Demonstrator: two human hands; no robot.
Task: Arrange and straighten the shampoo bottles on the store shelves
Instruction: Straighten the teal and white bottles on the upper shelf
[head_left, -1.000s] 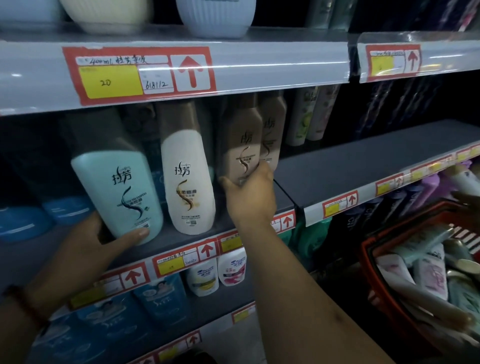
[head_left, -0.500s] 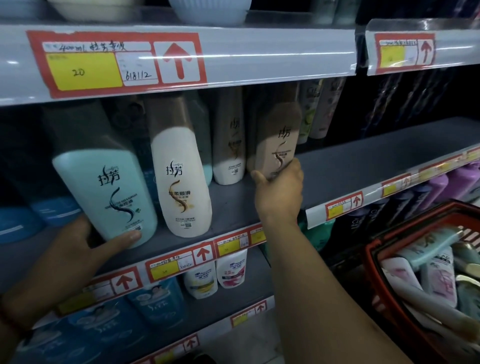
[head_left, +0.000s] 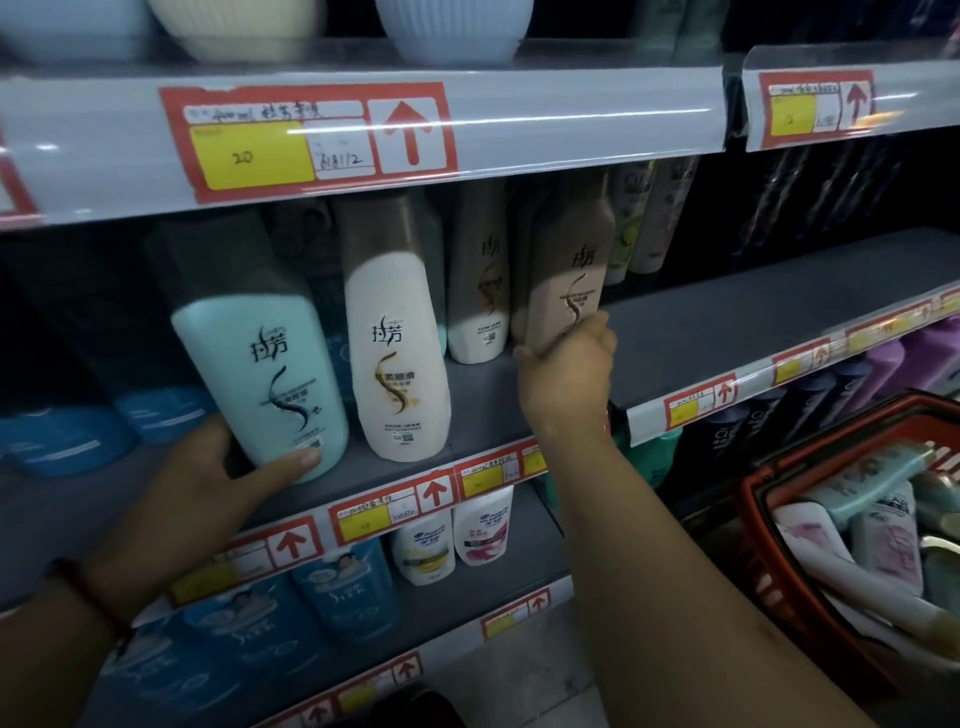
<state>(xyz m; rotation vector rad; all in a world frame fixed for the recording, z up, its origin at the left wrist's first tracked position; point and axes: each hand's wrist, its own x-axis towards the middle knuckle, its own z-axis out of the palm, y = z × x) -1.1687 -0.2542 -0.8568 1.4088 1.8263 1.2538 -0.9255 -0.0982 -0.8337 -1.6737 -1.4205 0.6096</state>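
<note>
Grey metal shelf (head_left: 727, 332): dark blue plastic bottles (head_left: 67, 441) far left, white brown-capped bottle (head_left: 397, 374) and cream bottle (head_left: 478, 291) behind it at centre, red plastic basket (head_left: 810, 457) of toiletries far right. Left hand (head_left: 208, 483) grips the base of the pale aqua dark-capped shampoo bottle (head_left: 260, 384) at the shelf front. Right hand (head_left: 566, 374) clasps the foot of the tan shampoo bottle (head_left: 563, 280), just right of the cream one.

The right hand (head_left: 566, 374) has carried the tan bottle (head_left: 563, 291) rightward (uncovering a white bottle (head_left: 478, 296) standing behind it).
</note>
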